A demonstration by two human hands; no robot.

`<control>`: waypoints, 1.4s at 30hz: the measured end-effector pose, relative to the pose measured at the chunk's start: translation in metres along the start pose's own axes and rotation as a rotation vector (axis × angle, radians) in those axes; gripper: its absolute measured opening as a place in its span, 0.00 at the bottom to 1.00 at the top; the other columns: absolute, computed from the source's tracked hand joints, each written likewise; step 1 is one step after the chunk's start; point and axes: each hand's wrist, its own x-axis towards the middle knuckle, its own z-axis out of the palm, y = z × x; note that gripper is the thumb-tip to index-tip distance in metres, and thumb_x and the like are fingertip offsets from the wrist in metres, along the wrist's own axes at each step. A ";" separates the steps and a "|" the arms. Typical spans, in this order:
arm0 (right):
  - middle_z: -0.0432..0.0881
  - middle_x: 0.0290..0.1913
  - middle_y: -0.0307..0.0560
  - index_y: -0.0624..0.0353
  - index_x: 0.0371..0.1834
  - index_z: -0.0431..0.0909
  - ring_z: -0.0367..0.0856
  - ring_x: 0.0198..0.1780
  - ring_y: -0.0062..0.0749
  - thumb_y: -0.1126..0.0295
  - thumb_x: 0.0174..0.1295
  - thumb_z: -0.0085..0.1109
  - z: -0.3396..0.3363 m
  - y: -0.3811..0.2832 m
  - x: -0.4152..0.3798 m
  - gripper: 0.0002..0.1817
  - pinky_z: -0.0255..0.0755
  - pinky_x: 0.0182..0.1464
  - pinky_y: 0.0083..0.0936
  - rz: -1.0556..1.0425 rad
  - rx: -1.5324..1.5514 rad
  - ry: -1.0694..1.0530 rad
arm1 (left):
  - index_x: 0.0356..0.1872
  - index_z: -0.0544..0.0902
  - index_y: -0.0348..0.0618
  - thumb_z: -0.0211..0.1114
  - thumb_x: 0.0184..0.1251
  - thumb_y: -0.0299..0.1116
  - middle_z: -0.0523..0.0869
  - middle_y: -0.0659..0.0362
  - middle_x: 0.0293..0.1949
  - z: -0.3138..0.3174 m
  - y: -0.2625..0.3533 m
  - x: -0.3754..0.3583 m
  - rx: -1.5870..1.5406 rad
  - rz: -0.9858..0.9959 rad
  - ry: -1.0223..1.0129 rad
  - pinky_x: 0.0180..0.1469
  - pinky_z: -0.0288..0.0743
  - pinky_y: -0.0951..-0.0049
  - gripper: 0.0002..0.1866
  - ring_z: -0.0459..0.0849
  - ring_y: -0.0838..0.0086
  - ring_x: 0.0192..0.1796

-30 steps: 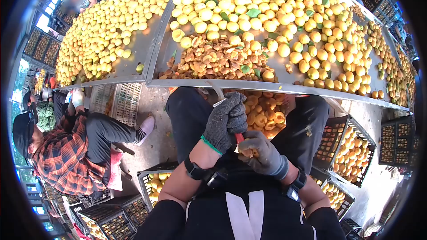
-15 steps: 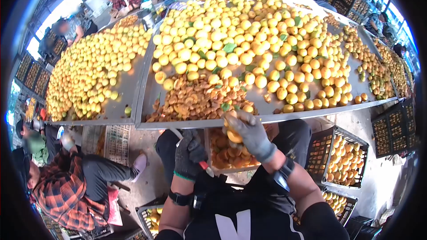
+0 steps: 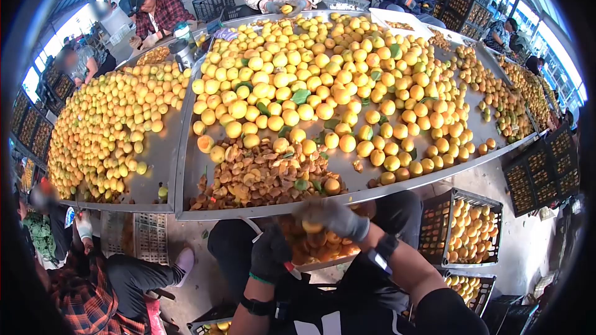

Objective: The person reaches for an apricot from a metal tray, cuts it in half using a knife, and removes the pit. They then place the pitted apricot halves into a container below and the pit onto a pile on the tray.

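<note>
My left hand point(image 3: 270, 254), in a dark glove with a green cuff, is closed around a red-ended tool point(image 3: 291, 268) near my lap. My right hand point(image 3: 335, 218), in a grey glove and blurred by motion, has its fingers around a yellow fruit point(image 3: 312, 226) just below the table edge. Beneath the hands, a crate point(image 3: 323, 265) holds orange fruit pieces. On the metal table, a heap of brown-orange pitted or cut pieces point(image 3: 257, 174) lies in front of many whole yellow fruits point(image 3: 273, 77), with a few green leaves among them.
The metal table rim point(image 3: 273, 211) runs across in front of me. Black crates of fruit point(image 3: 473, 229) stand on the floor at the right. A person in a plaid shirt point(image 3: 87, 294) sits at the lower left. Other people work around the far sides.
The camera view has shifted, so the table appears lower and further left. My right hand has moved from over the table rim down above the crate, with fruit at its fingers in both frames.
</note>
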 end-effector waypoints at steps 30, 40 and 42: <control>0.68 0.65 0.50 0.43 0.62 0.72 0.54 0.74 0.47 0.48 0.48 0.65 -0.168 -0.023 0.160 0.35 0.29 0.73 0.64 0.242 -1.688 0.319 | 0.37 0.76 0.44 0.57 0.70 0.28 0.70 0.64 0.17 0.006 -0.029 0.013 0.630 -0.047 0.329 0.17 0.61 0.80 0.01 0.65 0.81 0.15; 0.74 0.53 0.48 0.57 0.69 0.54 0.80 0.45 0.33 0.79 0.58 0.56 -0.113 -0.018 0.080 0.35 0.78 0.45 0.28 -0.324 0.377 0.127 | 0.32 0.79 0.45 0.62 0.67 0.32 0.75 0.67 0.19 0.010 -0.026 0.006 0.832 0.103 0.290 0.19 0.64 0.81 0.04 0.72 0.83 0.18; 0.76 0.53 0.46 0.57 0.68 0.61 0.79 0.51 0.33 0.66 0.61 0.61 -0.062 -0.058 0.022 0.32 0.77 0.48 0.27 -0.021 0.770 -0.010 | 0.34 0.80 0.44 0.63 0.66 0.32 0.77 0.66 0.20 0.012 -0.027 0.007 1.010 0.218 0.308 0.22 0.69 0.79 0.05 0.77 0.81 0.21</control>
